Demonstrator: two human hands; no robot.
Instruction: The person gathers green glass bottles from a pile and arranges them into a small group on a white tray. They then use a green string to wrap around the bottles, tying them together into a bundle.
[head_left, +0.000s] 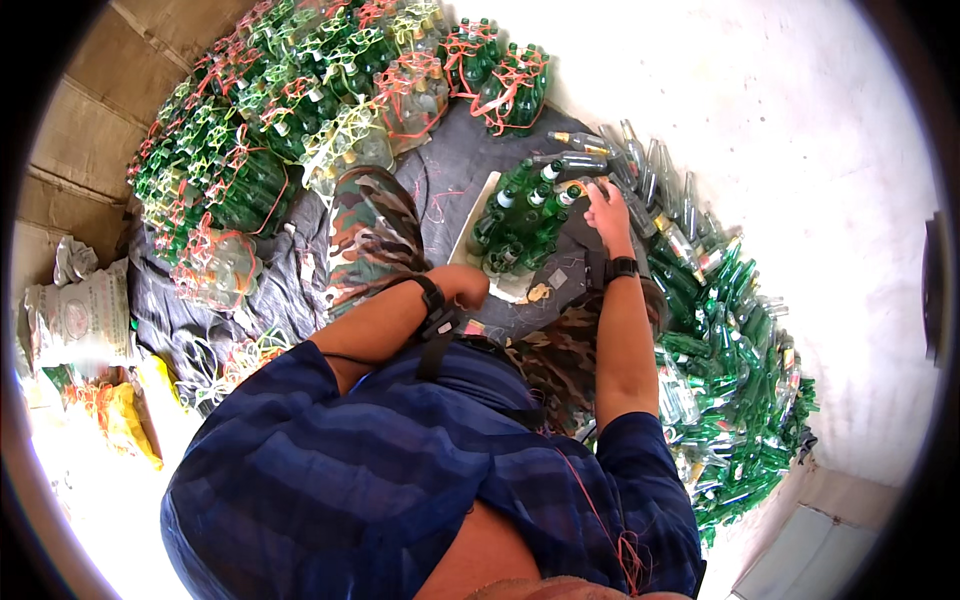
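Note:
In front of me a cluster of green glass bottles (517, 214) stands upright on a white board or shallow tray (469, 211), between my spread legs. My right hand (609, 214) is at the right side of the cluster, close to the bottle necks. A bit of orange strap (579, 184) shows by its fingertips; whether they pinch it is not clear. Curled low, my left hand (469, 287) is near the front left edge of the board. Its fingers are turned from view, so anything inside it is hidden.
Bottle bundles tied with red and yellow-green straps (300, 97) crowd the upper left. Loose green and clear bottles (720, 360) lie heaped along the white wall (840, 247) at right. Loose straps (247, 360) lie on the dark sheet (442, 202) at left, near a sack (79, 315).

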